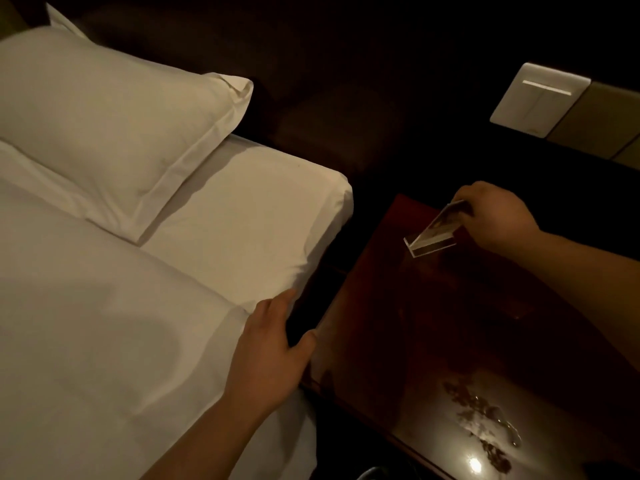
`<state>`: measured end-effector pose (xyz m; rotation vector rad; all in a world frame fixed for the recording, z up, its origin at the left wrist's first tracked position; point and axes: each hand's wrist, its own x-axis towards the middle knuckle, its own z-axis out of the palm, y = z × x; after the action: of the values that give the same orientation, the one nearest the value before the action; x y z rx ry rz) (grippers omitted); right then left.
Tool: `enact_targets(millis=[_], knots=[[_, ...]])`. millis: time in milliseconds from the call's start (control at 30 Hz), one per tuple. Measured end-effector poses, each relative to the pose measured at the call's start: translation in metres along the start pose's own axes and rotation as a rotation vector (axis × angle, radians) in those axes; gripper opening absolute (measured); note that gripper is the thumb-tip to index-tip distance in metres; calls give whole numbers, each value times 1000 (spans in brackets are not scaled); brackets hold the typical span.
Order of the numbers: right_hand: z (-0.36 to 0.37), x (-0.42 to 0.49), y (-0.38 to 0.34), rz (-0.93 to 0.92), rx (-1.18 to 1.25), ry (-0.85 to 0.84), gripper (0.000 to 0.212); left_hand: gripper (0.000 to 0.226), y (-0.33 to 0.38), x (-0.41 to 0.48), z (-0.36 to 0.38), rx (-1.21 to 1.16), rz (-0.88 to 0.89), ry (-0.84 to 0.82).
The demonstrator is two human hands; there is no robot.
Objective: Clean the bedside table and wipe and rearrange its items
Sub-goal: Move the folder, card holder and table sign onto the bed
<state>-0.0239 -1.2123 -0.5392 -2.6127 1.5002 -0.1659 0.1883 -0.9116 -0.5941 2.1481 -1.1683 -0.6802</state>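
The dark red-brown bedside table [450, 323] has a glossy top and stands to the right of the bed. My right hand [495, 216] grips the top edge of a clear acrylic sign holder [434, 233] with a card in it, tilted, its base low over the table's far part; I cannot tell whether the base touches the top. My left hand [273, 344] rests flat on the edge of the white bed, fingers spread, thumb toward the table's near-left edge. It holds nothing.
A white bed [104, 323] with a pillow [114, 123] fills the left side. A wall switch panel [540, 98] sits on the dark wall behind the table. Wet smears and a light glare [485, 420] show on the table's near part.
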Motion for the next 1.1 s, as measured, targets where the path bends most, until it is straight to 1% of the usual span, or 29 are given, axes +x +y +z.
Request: enact_targets(millis=[67,200,267,367,433,500,567,600,667,733,833,900,967,1033,1100], knots=[[-4,-8,-12,-32,28,30,21,66,2,1,0,-2,11,5],[-15,-30,-53,-160,87,94,18,67,8,4,2,-29,47,19],[-20,-43,-80,-204,125,83,17,68,14,7,2,-32,53,16],[-28,-65,-118,-253,206,4,17,70,26,13,1,-84,104,40],[-31,-81,-141,-300,245,-35,16,59,31,13,-6,-212,119,48],[-33,-96,-162,-343,285,-46,13,36,28,9,-15,-338,97,50],[-32,-107,-182,-376,358,-55,12,14,18,-3,-27,-416,69,91],[-30,-111,-193,-390,415,-62,14,14,10,-12,-34,-436,60,119],[-22,-120,-215,-402,541,-53,24,21,-10,-31,-50,-479,11,176],[-11,-130,-238,-382,639,-14,37,27,-35,-52,-71,-525,-74,261],[15,-146,-281,-311,770,-16,48,24,-81,-86,-107,-586,-217,381],[38,-157,-316,-295,822,-91,47,22,-114,-113,-133,-615,-292,444],[58,-169,-355,-310,841,-210,48,21,-145,-138,-157,-619,-372,512],[73,-180,-396,-373,791,-289,52,24,-174,-161,-181,-622,-435,586],[81,-188,-434,-446,732,-330,56,23,-199,-184,-205,-634,-481,645]])
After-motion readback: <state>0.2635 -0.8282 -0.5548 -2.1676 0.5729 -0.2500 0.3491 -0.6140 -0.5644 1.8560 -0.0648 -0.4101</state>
